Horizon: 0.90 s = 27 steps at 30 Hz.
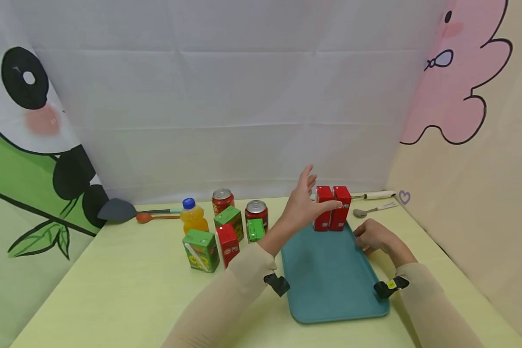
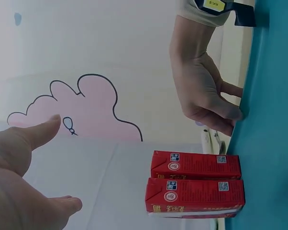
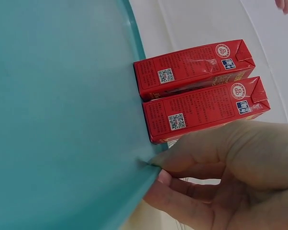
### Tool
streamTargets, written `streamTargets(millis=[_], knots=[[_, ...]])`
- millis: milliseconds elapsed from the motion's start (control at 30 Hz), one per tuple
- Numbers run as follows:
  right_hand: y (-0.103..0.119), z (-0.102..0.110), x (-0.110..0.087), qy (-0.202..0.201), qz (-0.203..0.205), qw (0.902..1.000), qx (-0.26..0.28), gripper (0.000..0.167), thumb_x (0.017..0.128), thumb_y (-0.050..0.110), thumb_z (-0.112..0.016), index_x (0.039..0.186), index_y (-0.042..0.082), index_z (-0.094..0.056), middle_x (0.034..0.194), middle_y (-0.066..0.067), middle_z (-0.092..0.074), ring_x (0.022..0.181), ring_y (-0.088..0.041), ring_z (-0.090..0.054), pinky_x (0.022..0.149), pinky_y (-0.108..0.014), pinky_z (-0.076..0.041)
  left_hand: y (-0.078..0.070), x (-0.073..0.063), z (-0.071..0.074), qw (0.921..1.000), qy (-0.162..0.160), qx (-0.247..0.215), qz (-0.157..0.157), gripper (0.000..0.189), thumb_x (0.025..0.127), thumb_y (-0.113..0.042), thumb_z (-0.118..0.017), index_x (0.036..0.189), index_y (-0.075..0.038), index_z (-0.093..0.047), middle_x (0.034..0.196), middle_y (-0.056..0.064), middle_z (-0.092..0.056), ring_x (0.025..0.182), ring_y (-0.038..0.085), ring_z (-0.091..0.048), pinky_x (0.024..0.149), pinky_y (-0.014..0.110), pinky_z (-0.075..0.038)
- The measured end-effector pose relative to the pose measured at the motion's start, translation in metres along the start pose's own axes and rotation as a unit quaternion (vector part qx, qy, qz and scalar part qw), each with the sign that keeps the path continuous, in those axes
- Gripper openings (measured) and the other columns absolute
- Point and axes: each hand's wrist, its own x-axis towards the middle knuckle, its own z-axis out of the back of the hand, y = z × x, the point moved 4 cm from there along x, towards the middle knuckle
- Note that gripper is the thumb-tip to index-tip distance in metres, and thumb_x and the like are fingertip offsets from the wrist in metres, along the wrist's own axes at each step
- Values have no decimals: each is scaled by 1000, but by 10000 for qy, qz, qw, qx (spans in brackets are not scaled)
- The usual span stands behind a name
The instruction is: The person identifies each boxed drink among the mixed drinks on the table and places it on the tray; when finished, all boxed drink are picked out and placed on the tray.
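Observation:
Two red drink cartons (image 3: 196, 72) stand side by side at the far end of the teal tray (image 1: 330, 285). My left hand (image 1: 302, 205) is raised in front of and left of the cartons, thumb and fingers spread, with nothing held. In the left wrist view its thumb and a fingertip show apart from the cartons (image 2: 196, 191). With thumb and fingers my right hand (image 1: 376, 237) pinches the right rim of the tray; the right wrist view shows this grip (image 3: 220, 167) close to the nearer carton.
Left of the tray stand a juice bottle (image 1: 194, 217), two cans (image 1: 222, 200), green cartons (image 1: 201, 251), another red carton (image 1: 228, 241) and a small green item (image 1: 256, 230). A spatula (image 1: 117, 210) and red spoon (image 1: 145, 217) lie far left. A metal spoon (image 1: 361, 212) lies behind my right hand.

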Motion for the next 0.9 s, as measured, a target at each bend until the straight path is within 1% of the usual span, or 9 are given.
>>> streamTargets(millis=[133,233,367,433,567,667,733,800,900], knots=[[-1,3,0,-38,8,10000,-27,42,88,-7,-59,126,-23,-54,123,-35,-59,90,-28,-63,71,-47,-60,-7,-9,9,9999,115,-63,-98,102,85,-27,-82,161,-25,-14,160,1,-33,145,20,-33,111,43,-40],[-2,3,2,-23,0,10000,-11,41,89,-7,-58,126,-23,-53,123,-36,-58,91,-29,-64,71,-46,-60,-10,-19,18,9997,222,-49,-130,101,85,-27,-82,161,-25,-15,159,0,-34,145,20,-35,112,41,-38],[-2,1,3,33,-12,10000,23,42,88,-7,-59,126,-23,-53,128,-38,-56,96,-32,-65,71,-45,-61,-15,-34,32,9992,306,210,-125,101,85,-25,-82,161,-24,-16,157,1,-39,143,22,-38,111,41,-39],[-1,0,3,25,11,10000,2,42,87,-7,-60,126,-23,-53,128,-38,-55,96,-32,-66,71,-45,-61,-19,-41,40,9985,280,432,-181,102,84,-26,-83,161,-23,-16,156,1,-40,142,24,-40,109,43,-41],[1,0,3,1,71,10000,-35,43,87,-6,-61,126,-24,-53,126,-37,-57,93,-30,-64,71,-45,-61,-23,-51,57,9965,172,661,-490,103,84,-25,-83,161,-20,-14,157,3,-38,142,25,-38,110,42,-41],[1,0,2,-3,73,10000,-26,44,87,-6,-61,126,-24,-52,125,-37,-57,93,-29,-64,71,-45,-61,-20,-55,71,9950,58,699,-715,99,85,-23,-82,160,-18,-18,156,4,-40,142,22,-39,112,37,-37],[1,0,1,32,94,10000,-8,44,86,-7,-60,126,-25,-52,126,-39,-56,95,-31,-64,71,-46,-61,-17,-59,81,9936,-2,775,-821,94,85,-23,-82,159,-17,-23,154,5,-42,141,22,-40,113,36,-36],[3,-1,1,60,139,9999,-1,45,86,-7,-60,126,-25,-51,128,-39,-54,98,-33,-65,71,-46,-61,-13,-62,91,9910,-57,1016,-870,89,85,-23,-82,157,-16,-30,152,6,-45,139,22,-42,113,37,-36],[1,0,-1,41,149,9999,-13,44,86,-7,-59,126,-25,-51,128,-40,-54,99,-35,-65,71,-46,-61,-7,-63,104,9842,-65,1511,-922,82,85,-26,-82,154,-13,-38,150,8,-48,138,26,-45,110,44,-41]])
